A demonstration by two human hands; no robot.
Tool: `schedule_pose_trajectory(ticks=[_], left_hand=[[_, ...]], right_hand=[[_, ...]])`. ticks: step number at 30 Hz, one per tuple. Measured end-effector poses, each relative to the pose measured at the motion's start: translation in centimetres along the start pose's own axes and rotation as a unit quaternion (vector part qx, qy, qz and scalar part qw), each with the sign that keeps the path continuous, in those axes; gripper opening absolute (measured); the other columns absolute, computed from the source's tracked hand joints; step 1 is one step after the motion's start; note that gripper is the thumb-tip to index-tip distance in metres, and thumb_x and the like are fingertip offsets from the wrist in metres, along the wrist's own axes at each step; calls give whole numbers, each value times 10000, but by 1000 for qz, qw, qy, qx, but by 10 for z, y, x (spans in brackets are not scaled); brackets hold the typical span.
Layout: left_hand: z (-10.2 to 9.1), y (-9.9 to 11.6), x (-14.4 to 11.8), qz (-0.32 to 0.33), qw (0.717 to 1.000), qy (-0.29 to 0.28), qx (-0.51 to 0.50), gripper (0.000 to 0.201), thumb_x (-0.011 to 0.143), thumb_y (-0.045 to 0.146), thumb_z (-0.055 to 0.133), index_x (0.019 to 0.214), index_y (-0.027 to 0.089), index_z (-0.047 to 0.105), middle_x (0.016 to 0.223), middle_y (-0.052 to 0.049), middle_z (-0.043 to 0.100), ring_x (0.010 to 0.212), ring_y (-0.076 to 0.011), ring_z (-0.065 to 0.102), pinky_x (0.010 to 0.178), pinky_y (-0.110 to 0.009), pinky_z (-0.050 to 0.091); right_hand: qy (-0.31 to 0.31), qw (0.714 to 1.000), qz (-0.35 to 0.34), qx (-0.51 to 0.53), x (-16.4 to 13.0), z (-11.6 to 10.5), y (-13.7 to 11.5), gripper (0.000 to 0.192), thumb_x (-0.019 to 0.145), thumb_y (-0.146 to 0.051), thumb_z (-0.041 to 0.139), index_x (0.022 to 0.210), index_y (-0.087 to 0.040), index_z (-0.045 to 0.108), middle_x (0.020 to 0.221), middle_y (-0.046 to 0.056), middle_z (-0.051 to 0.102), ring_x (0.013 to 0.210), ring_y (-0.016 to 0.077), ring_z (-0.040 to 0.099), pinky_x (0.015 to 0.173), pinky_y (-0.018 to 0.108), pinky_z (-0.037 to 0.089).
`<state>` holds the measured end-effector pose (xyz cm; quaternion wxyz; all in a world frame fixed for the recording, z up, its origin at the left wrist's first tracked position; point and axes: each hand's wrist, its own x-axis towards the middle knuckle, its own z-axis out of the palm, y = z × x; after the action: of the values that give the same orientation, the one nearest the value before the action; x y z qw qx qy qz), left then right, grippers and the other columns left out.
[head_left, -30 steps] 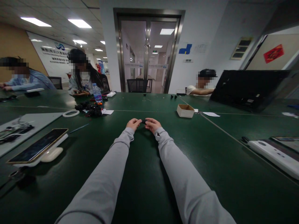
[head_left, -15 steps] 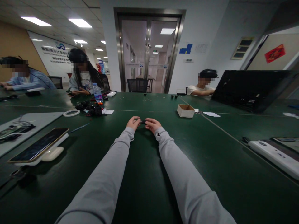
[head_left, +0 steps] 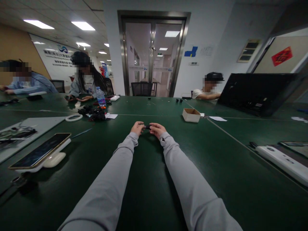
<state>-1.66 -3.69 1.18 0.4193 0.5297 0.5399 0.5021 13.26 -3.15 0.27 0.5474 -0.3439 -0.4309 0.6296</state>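
Observation:
Between my two hands is a small black object (head_left: 147,127), too small and too covered by fingers to name its kind. My left hand (head_left: 138,128) pinches its left end between thumb and fingers. At the other end, my right hand (head_left: 157,129) grips it the same way. Both arms, in grey sleeves, reach forward over the dark green table (head_left: 149,179). The object is held just above the tabletop.
An open cardboard box (head_left: 191,115) stands right of my hands. Leftward lie a white ring (head_left: 73,117), black gear (head_left: 95,113), a bottle (head_left: 101,97) and a phone (head_left: 42,150). A large black monitor (head_left: 257,93) is at right. Several people sit around the table.
My hands keep their pinch on the black object, with hardly any movement. The view has tilted slightly up. Across the table, a person's hands have moved apart, with a phone in one.

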Motion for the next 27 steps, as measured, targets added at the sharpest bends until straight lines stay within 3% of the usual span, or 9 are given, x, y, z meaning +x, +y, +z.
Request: schedule_pose_trajectory(ticks=[3,8,13,17,21,27], left_hand=[[0,0,0,9,1000,-5,4,273,824,334,402,1002,149,496,474,41,480,350,-73,398,368,-173,285],[-1,0,1,2,1000,-17,-9,280,749,198,492,1027,159,501,571,28,539,401,-58,439,391,-158,305],[0,-1,2,8,1000,-16,-7,281,813,303,409,1019,142,512,435,55,450,312,-58,335,356,-169,248],[-1,-2,3,17,1000,-20,-6,281,734,201,511,1010,149,516,530,42,517,367,-51,403,383,-159,286],[-1,-2,2,26,999,-22,4,267,792,299,436,990,145,527,477,46,479,341,-61,372,371,-173,278],[-1,-2,1,23,1000,-19,-1,283,722,232,507,991,152,539,525,39,505,385,-61,398,389,-171,283]], right_hand=[[2,1000,3,1,0,0,0,237,594,-67,701,805,-159,643,644,-14,614,519,90,598,486,192,500],[2,1000,3,4,0,0,0,232,599,-55,689,804,-156,647,626,-18,606,512,90,597,478,187,498],[-4,1000,1,3,1,0,0,236,594,-58,692,803,-156,647,623,-21,601,516,93,600,480,192,498],[-1,1000,0,2,2,-1,1,243,588,-65,701,804,-164,646,635,-25,599,516,86,593,480,193,493],[0,1000,3,-2,1,-1,2,251,584,-72,706,807,-168,643,649,-22,601,522,87,589,486,204,492],[-3,1000,1,0,0,0,1,253,576,-73,707,802,-167,644,646,-28,592,506,81,582,478,197,485]])
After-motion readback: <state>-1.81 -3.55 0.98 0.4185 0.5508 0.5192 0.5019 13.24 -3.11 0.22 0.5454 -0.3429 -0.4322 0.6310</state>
